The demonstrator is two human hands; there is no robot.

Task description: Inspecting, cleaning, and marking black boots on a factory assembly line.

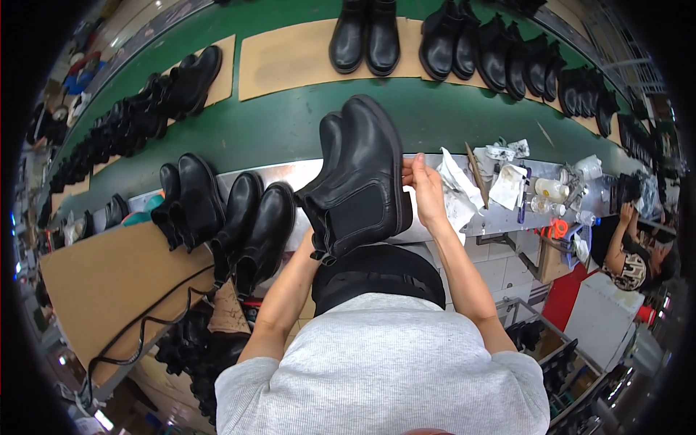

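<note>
A pair of black Chelsea boots (360, 163) is held up in front of me, toes pointing away and the nearer boot overlapping the other. Black elastic fills the side panel of the nearer boot. My left forearm (284, 290) runs up behind the shafts. The boots cover my left hand, but they appear to hang from its grip. Beside the sole, on the right, my right hand (428, 190) has its fingers extended and slightly bent. Its fingertips are at the sole's edge and nothing is wrapped in them.
Two more pairs of black boots (250, 228) stand at left beside a cardboard sheet (109, 290) crossed by a black cable. Rows of boots (507, 54) line the green bench (283, 119). Crumpled paper (458, 192) and bottles (551, 190) lie right. Another person's arm (618, 235) shows far right.
</note>
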